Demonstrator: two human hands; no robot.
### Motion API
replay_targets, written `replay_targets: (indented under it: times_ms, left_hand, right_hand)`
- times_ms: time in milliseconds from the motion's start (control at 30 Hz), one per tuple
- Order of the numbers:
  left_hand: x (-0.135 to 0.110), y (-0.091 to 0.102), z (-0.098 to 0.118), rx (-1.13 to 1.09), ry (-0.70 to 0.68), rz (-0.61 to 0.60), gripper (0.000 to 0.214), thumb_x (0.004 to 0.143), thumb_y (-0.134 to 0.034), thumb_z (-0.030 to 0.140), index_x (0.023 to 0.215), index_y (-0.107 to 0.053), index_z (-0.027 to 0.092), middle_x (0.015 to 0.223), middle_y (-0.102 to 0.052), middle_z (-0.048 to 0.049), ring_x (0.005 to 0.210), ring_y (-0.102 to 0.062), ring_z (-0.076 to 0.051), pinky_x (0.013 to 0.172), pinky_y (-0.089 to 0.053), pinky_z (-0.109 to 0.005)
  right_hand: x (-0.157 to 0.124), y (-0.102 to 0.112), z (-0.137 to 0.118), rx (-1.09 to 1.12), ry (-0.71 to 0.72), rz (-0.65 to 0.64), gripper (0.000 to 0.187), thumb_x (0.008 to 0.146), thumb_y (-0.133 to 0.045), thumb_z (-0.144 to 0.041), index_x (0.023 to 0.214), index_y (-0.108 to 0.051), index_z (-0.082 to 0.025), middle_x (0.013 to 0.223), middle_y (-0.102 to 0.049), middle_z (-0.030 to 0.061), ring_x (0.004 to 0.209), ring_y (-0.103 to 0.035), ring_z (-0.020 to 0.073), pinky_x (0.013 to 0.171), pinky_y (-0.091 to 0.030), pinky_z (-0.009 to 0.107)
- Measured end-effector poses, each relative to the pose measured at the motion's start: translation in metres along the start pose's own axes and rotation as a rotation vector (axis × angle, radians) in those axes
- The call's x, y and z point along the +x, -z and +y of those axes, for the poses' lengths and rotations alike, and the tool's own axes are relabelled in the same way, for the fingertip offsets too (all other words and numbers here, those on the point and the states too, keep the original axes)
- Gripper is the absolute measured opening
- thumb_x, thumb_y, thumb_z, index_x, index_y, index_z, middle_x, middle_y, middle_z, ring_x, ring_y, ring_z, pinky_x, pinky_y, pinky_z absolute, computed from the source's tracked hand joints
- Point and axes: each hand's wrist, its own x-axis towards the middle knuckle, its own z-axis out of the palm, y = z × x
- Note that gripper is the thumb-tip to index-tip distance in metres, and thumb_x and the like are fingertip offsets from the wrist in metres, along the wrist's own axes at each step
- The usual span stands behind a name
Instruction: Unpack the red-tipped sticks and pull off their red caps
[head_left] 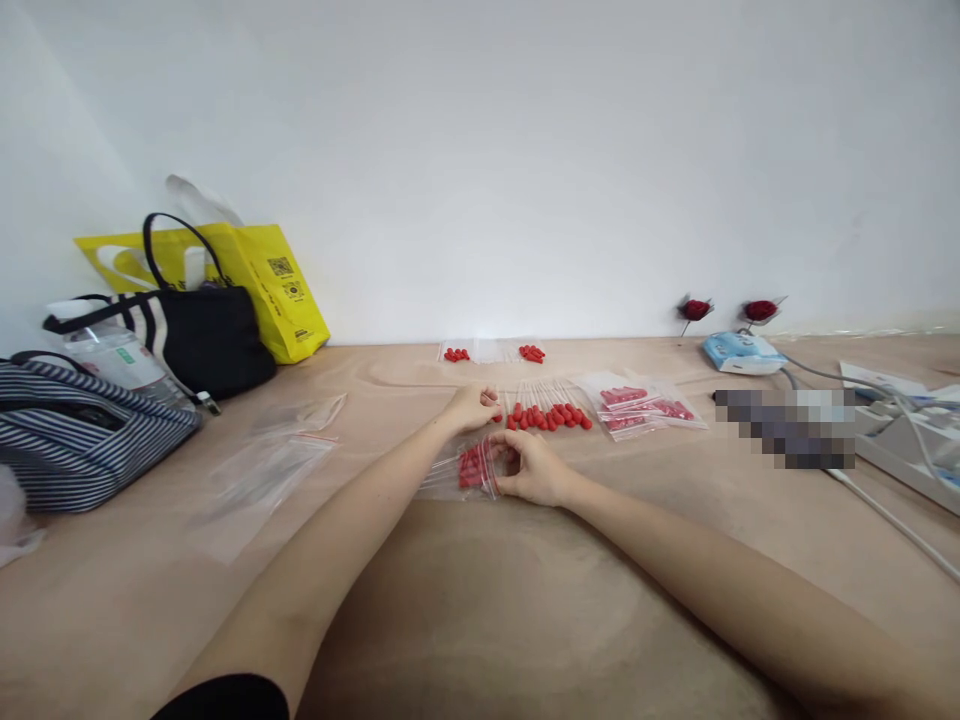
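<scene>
Right grip (536, 472) pinching clear bag (490, 470), left grip (469, 408) closed or open unclear, brown tabletop (540, 610), white wall (480, 180)

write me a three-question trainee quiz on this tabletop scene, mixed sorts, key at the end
1. Which hand grips the clear plastic bag with red-tipped white sticks inside: a) left, b) right?
2. True or false: the yellow printed shopping bag stands behind the black handbag with white stripes.
3. How many dark red flowers show against the white wall?

Key: 1. b, the right hand; 2. true; 3. two.
</scene>
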Motion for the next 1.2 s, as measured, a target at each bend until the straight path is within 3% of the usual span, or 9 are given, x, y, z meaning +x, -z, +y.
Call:
replay_targets:
  times_ms: [233, 467, 667, 833, 933, 1067, 1200]
  left_hand:
    - [-0.002, -0.005, 0.006, -0.085, 0.069, -0.06, 0.018, 0.066, -0.06, 0.008, 0.082, -0.054, 0.012, 0.063, -0.061, 0.0005, 0.054, -0.06, -0.011, 0.053, -0.049, -0.021]
    - [-0.002, 0.0, 0.005, -0.021, 0.022, -0.049, 0.014, 0.068, -0.06, 0.017, 0.081, -0.056, 0.012, 0.067, -0.063, -0.0021, 0.057, -0.06, -0.012, 0.057, -0.049, -0.024]
    - [-0.042, 0.03, -0.009, 0.089, -0.159, 0.018, 0.018, 0.075, -0.052, 0.027, 0.085, -0.061, 0.016, 0.09, -0.065, -0.0044, 0.086, -0.058, -0.018, 0.081, -0.043, -0.03]
    - [-0.084, 0.041, -0.027, 0.179, -0.348, -0.071, 0.03, 0.082, -0.04, 0.035, 0.097, -0.06, 0.018, 0.097, -0.064, -0.0037, 0.09, -0.058, -0.018, 0.082, -0.043, -0.029]
    - [-0.091, 0.039, -0.032, 0.149, -0.333, -0.076, 0.033, 0.082, -0.04, 0.036, 0.102, -0.058, 0.017, 0.102, -0.064, -0.004, 0.092, -0.058, -0.017, 0.083, -0.044, -0.028]
    - [-0.089, 0.036, -0.033, 0.127, -0.297, -0.058, 0.033, 0.081, -0.041, 0.036, 0.1, -0.059, 0.017, 0.102, -0.064, -0.0038, 0.094, -0.057, -0.017, 0.085, -0.043, -0.029]
    - [-0.089, 0.036, -0.032, 0.115, -0.285, -0.067, 0.032, 0.081, -0.042, 0.037, 0.099, -0.059, 0.017, 0.102, -0.064, -0.0039, 0.095, -0.057, -0.018, 0.086, -0.043, -0.03]
  right_hand:
    - [0.001, 0.005, -0.005, -0.125, 0.099, -0.022, 0.022, 0.061, -0.066, -0.029, 0.08, -0.062, -0.019, 0.074, -0.061, -0.0013, 0.069, -0.05, 0.0128, 0.067, -0.034, 0.027]
    - [0.001, 0.001, -0.001, -0.053, 0.064, 0.026, 0.031, 0.057, -0.068, -0.026, 0.085, -0.056, -0.019, 0.078, -0.06, -0.001, 0.069, -0.05, 0.0125, 0.064, -0.035, 0.025]
    - [0.0, 0.001, 0.0, -0.029, 0.091, 0.024, 0.029, 0.058, -0.067, -0.027, 0.083, -0.056, -0.019, 0.08, -0.061, -0.0013, 0.07, -0.051, 0.0124, 0.065, -0.035, 0.026]
    - [0.0, 0.0, 0.002, -0.028, 0.098, 0.017, 0.032, 0.059, -0.067, -0.025, 0.088, -0.055, -0.02, 0.083, -0.062, -0.0008, 0.077, -0.051, 0.0141, 0.072, -0.034, 0.029]
    - [-0.001, 0.0, 0.0, -0.096, 0.105, 0.011, 0.034, 0.059, -0.066, -0.023, 0.092, -0.056, -0.021, 0.083, -0.062, -0.0015, 0.077, -0.05, 0.0143, 0.076, -0.032, 0.031]
    - [-0.002, 0.004, -0.004, -0.165, 0.149, -0.032, 0.022, 0.062, -0.065, -0.025, 0.082, -0.057, -0.021, 0.08, -0.06, -0.0019, 0.077, -0.048, 0.014, 0.077, -0.029, 0.031]
    - [-0.004, 0.005, -0.009, -0.193, 0.157, -0.033, 0.031, 0.059, -0.069, -0.036, 0.083, -0.057, -0.022, 0.082, -0.06, -0.0015, 0.081, -0.048, 0.015, 0.078, -0.027, 0.032]
